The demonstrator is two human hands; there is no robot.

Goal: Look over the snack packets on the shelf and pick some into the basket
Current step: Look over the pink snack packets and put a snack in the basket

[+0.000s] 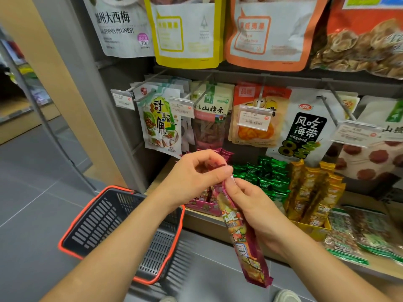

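The long pink snack packet (246, 243) is off the shelf and held in the air in front of it, slanting down and to the right. Its lower end hangs free above the floor. The left hand (196, 173) pinches the top seal between thumb and curled fingers. The right hand (257, 210) has its grip wrapped round the upper part just below that, thumb pressed on the front.

Nothing supports the packet lower down, and the film looks slick. If one grip lets go before the other has firmed up, I'd expect it to slide out and fall. The basket (98, 225) sits on the floor, low and to the left, under the left forearm. A release from this height could easily miss the mouth or glance off the orange rim. I'd lower it first and let it go close in.

The dangling end is near the shelf's front lip (196, 223), so a quick swing left could clip the lip or the pink display box (202, 207) behind the hands. Just above the hands, wire hooks with price tags (255, 118) stick out from the hanging bags (161, 123). Lifting the hands would run into those. The green packets (268, 182) and yellow packets (309, 192) crowd the right side. The open room is down and to the left, over bare floor toward the basket.
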